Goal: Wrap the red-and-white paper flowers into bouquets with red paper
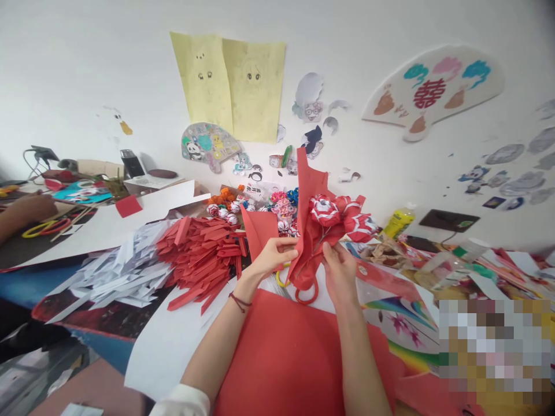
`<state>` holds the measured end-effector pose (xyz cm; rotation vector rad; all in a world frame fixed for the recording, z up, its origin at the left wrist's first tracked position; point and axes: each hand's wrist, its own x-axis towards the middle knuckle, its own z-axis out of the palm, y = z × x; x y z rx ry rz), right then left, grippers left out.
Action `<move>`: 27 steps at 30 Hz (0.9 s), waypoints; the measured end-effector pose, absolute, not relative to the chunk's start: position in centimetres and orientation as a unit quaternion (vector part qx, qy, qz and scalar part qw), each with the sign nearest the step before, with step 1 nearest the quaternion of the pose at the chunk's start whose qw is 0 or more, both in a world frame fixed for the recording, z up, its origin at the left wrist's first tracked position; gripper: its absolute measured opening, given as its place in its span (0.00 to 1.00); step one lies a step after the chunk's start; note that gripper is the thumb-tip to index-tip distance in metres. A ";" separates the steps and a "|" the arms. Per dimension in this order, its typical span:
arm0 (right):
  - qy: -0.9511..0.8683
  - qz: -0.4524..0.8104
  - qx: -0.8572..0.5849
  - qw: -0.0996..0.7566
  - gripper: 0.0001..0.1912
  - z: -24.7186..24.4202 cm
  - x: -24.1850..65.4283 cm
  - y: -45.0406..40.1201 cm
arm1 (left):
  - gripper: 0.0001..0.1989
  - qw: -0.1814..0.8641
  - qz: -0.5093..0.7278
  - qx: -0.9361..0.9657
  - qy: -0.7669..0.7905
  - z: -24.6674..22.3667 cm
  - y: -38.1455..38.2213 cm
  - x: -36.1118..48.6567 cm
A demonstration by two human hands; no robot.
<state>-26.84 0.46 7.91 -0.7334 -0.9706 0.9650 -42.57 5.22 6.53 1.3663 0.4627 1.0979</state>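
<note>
"How does it feel in your hands?"

"Light, I'd judge: paper flowers (324, 209) in a red wrapper (305, 202), held up before me, just beyond the big red sheet (290, 352). The wrapper looks fairly stiff but easily creased, the petals fragile, so I'd grip low, by the thin stems."

"And your hands?"

"My left hand (278, 255) pinches the wrapper's left edge, thumb against fingers. My right hand (340, 270) is curled nearly closed on its right side, some fingertips hidden."

"How many of each?"

"At least three flowers, since they overlap; one wrapper; one red loop handle (316, 289) just below; two fans (210, 144) on the wall. The red strips (199, 248) and white strips (125, 263) lie too thick to count."
</note>
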 end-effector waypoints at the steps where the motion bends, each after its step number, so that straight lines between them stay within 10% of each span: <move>1: -0.441 0.433 -0.334 0.711 0.16 7.9 -26.8 0.5 | 0.25 0.617 0.464 0.604 0.197 6.7 5.0 -42.5; 27: -0.550 0.439 -0.354 0.615 0.22 5.8 -25.8 0.9 | 0.12 0.381 0.545 0.674 0.323 7.3 3.2 -40.7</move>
